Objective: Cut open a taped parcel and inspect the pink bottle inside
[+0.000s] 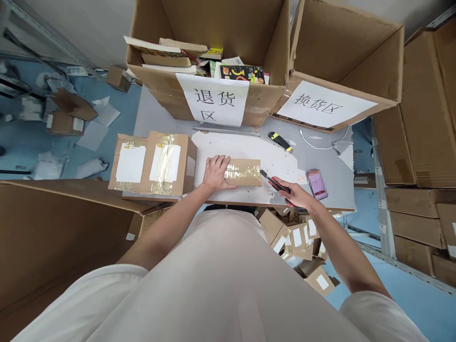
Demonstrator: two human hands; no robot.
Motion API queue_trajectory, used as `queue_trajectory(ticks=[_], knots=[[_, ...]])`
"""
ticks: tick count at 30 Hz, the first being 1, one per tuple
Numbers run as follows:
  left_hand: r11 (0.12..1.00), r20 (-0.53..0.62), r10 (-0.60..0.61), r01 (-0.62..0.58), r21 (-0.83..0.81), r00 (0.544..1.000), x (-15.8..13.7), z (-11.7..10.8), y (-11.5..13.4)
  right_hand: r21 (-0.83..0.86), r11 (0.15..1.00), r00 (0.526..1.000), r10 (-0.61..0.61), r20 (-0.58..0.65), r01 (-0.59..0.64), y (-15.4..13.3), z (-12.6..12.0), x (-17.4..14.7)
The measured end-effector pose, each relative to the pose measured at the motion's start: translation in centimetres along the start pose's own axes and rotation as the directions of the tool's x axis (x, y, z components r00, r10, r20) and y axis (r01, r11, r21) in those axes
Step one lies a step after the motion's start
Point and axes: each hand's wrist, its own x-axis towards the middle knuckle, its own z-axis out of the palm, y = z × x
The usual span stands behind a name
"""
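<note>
A small cardboard box (pixel 245 173) sealed with shiny tape lies on the white-topped table in front of me. My left hand (pixel 216 174) grips its left end, fingers over the top and thumb along the near side. In my right hand (pixel 296 194) is a red-and-black utility knife (pixel 278 184), its fingers wrapped round the handle. The blade points up and left, with its tip close to the box's right end. Whether the tip touches the cardboard I cannot tell.
Two taped boxes (pixel 167 164) stand at the left. A yellow-and-black cutter (pixel 280 141) and a phone (pixel 317 184) lie to the right. Behind are a large carton (pixel 162 97) holding books and another labelled carton (pixel 288 102). Opened boxes (pixel 297 237) lie below the table's near edge.
</note>
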Motion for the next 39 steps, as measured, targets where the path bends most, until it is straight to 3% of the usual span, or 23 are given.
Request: queue_trajectory(ticks=[14,19,24,27,30,33,36,39], knots=[[1.000,-0.002,0.013,-0.013,0.013,1.000,0.0,0.0,-0.1,0.084,0.996,0.997,-0.004,-0.074,0.010,3.9,4.1,-2.3],[0.997,0.001,0.041,-0.041,0.060,0.999,-0.1,0.0,-0.2,0.018,1.000,0.996,-0.015,-0.084,0.016,4.9,5.3,-2.9],[0.996,0.025,0.047,-0.049,0.077,0.999,-0.4,0.2,-0.4,-0.075,0.996,0.974,-0.054,-0.221,0.038,6.4,4.7,-4.6],[0.996,0.006,0.057,-0.057,0.072,0.998,-0.7,0.4,-0.6,-0.063,0.998,0.922,-0.047,-0.385,0.025,7.5,3.9,-5.1],[0.998,-0.056,0.049,-0.046,0.044,0.997,-1.0,0.7,-0.7,-0.056,0.998,0.878,-0.038,-0.477,0.013,7.6,3.7,-4.0],[0.999,-0.137,0.036,-0.037,-0.007,0.990,-1.1,1.0,-1.0,-0.071,0.997,0.891,-0.064,-0.450,0.035,6.8,4.0,-1.9],[0.999,-0.221,0.022,-0.032,-0.041,0.975,-1.0,1.2,-1.1,-0.108,0.989,0.900,-0.140,-0.413,0.104,5.9,4.4,0.4],[0.999,-0.293,-0.004,-0.007,-0.036,0.956,-1.1,1.1,-1.1,-0.225,0.960,0.876,-0.247,-0.415,0.165,5.6,4.4,2.2]])
